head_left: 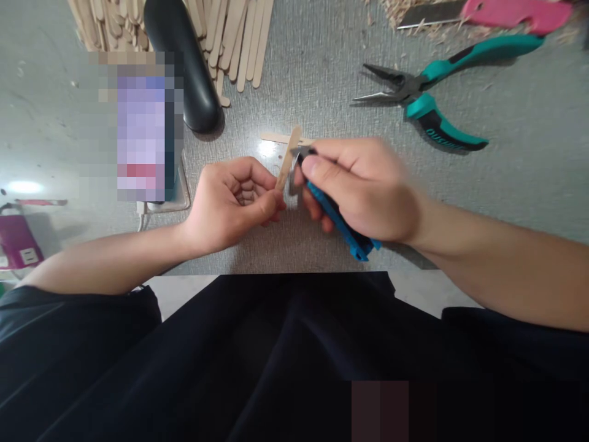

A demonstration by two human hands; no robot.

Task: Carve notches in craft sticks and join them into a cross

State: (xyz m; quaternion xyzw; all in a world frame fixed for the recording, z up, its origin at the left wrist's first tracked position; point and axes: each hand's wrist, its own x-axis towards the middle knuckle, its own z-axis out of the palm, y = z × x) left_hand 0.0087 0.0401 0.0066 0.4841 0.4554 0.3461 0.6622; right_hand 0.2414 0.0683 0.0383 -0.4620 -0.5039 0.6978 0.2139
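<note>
Between thumb and fingertips, my left hand (230,199) pinches the lower end of a wooden craft stick (288,156), which points up and slightly to the right. My right hand (363,184) is closed around small cutting pliers (338,215) with blue-and-black handles. Their dark metal jaws are at the right edge of the stick's upper half; whether they bite into it I cannot tell. Behind the held stick, another craft stick (272,137) lies across the table, partly covered by my right hand.
A pile of craft sticks (243,43) lies at the back, beside a long black case (184,67) and a blurred-out phone (140,129). Teal-handled needle-nose pliers (414,89) rest open at the right. Behind them are wood shavings (391,9) and a pink-handled knife (506,13).
</note>
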